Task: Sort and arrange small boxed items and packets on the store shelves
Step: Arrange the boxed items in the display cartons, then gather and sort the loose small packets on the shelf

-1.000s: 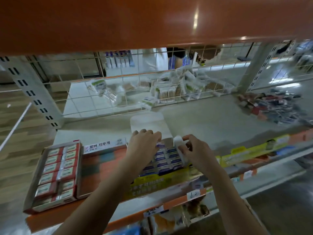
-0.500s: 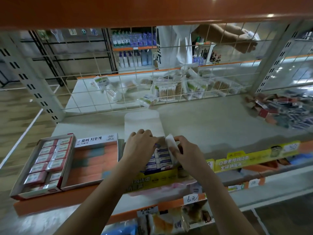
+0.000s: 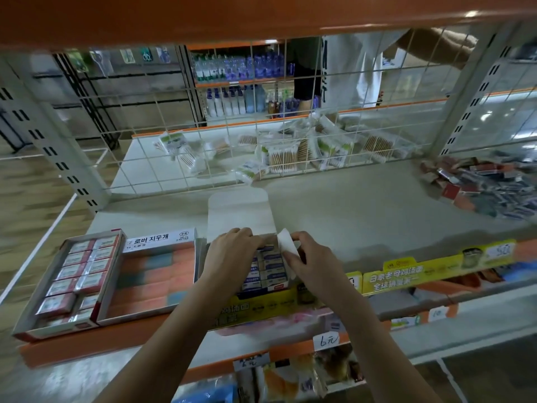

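An open white carton (image 3: pixel 238 212) with its lid flap raised sits at the shelf's front, filled with rows of small blue-and-white boxes (image 3: pixel 271 267). My left hand (image 3: pixel 229 254) rests on the carton's left part with its fingers curled over the small boxes. My right hand (image 3: pixel 312 261) pinches the carton's white side flap (image 3: pixel 286 245) at its right edge. To the left stand two open trays: one of small red-and-white boxes (image 3: pixel 74 276) and one of orange and blue blocks (image 3: pixel 154 276).
The grey shelf (image 3: pixel 363 210) stretches right to a loose pile of red and dark packets (image 3: pixel 482 187). A wire grid (image 3: pixel 261 112) backs the shelf; cotton-swab packs (image 3: pixel 283 158) lie beyond it. A person (image 3: pixel 348 71) stands behind. Yellow price strips (image 3: pixel 406 276) line the front edge.
The view has risen, so more of the aisle behind the grid shows. Both hands stay at the carton; my right hand has lifted the white flap slightly.
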`<state>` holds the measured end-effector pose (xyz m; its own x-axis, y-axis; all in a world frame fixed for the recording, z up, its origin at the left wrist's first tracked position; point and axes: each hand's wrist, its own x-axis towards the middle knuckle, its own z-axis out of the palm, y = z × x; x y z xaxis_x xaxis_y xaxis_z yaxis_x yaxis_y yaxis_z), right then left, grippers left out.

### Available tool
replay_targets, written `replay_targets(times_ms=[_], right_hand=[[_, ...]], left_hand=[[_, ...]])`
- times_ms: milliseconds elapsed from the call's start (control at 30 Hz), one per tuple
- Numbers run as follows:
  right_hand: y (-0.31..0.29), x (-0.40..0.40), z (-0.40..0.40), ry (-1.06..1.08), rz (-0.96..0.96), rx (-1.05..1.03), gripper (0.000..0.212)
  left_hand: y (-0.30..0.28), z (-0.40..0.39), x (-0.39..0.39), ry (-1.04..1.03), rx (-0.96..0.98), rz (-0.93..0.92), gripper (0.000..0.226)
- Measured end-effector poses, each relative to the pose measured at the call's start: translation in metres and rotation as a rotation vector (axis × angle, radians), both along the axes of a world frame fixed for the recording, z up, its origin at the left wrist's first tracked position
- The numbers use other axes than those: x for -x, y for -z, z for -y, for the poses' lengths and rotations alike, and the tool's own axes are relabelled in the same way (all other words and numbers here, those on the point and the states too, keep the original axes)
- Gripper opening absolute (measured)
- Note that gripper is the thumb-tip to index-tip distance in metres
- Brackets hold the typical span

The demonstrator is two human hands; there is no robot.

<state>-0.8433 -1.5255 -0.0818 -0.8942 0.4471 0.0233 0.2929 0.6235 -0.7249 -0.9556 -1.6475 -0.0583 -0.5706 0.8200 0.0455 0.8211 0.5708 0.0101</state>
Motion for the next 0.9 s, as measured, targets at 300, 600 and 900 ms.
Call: replay_targets(times_ms=[300, 600, 900], right_hand=[[0.003, 0.003, -0.002, -0.002, -0.010, 0.023, 0.030], [-0.022, -0.003, -0.028, 0.084, -0.041, -0.234, 0.032], [-0.030, -0.099, -0.097, 0.406, 0.264, -0.539, 0.036]], left_hand=[[-0.001, -0.003, 0.001, 0.045, -0.002, 0.068, 0.032], [-0.025, -0.020, 0.004, 0.134, -0.125, -0.039, 0.031], [-0.033, -0.133, -0.071, 0.540, -0.107, 0.021, 0.038]])
